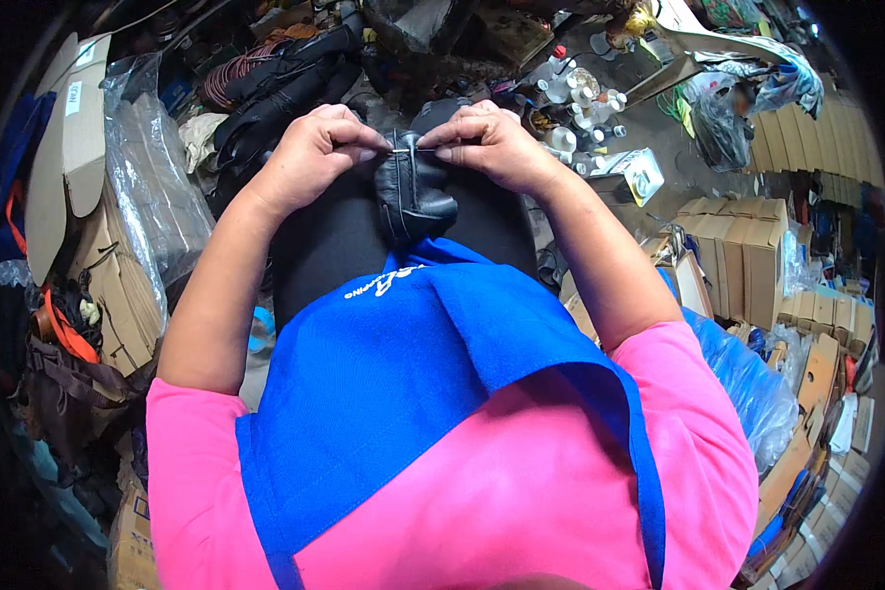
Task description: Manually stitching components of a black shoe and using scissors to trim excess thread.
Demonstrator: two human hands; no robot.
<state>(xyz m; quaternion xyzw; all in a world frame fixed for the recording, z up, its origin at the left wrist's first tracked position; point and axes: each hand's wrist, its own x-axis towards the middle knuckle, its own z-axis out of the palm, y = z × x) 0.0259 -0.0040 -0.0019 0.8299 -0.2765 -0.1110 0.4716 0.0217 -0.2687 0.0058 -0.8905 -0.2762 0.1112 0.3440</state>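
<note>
A black leather piece (413,192), shaped like a shoe upper with seams down it, rests on my dark-trousered lap between my knees. At its far edge my left hand (323,155) pinches one end of a thin, pale needle-like piece (404,150) that lies across the leather. My right hand (487,146) is closed in a pinch at the opposite side, thumb and forefinger touching the same edge. What lies between the right fingertips is too small to make out. Both hands are level, a short gap apart.
A blue apron (383,364) covers my front. Plastic bottles (575,98) crowd the floor beyond my right hand, near a white-and-yellow container (634,177). Cardboard boxes (733,256) stack at right. At left are cardboard sheets (69,157), clear plastic wrap (157,177) and dark bags (290,84).
</note>
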